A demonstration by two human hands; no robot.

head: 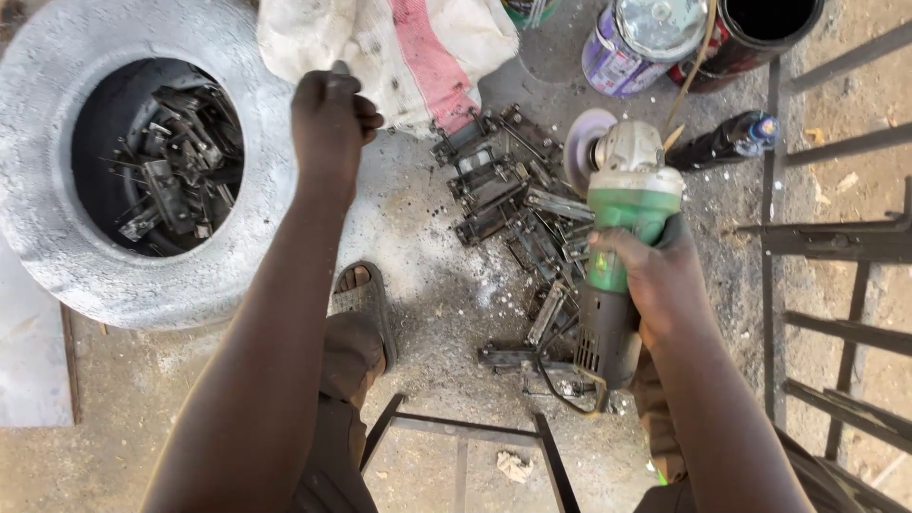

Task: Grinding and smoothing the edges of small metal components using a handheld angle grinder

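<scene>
My right hand (655, 280) grips the body of a green and grey angle grinder (622, 204), whose grinding disc (584, 142) points away from me over a heap of dark metal brackets (508, 195) on the dusty floor. My left hand (328, 119) is stretched forward and closed on a small grey metal piece at the edge of a white and red sack (399, 47). Left of it lies a dusty grey tyre (57, 190) filled with more metal brackets (171, 161).
Paint cans (641, 43) and a dark bottle (727, 141) stand beyond the grinder. A welded metal grille (836, 237) runs along the right. A metal frame (465, 437) lies between my legs, and my sandalled foot (366, 294) rests on the floor.
</scene>
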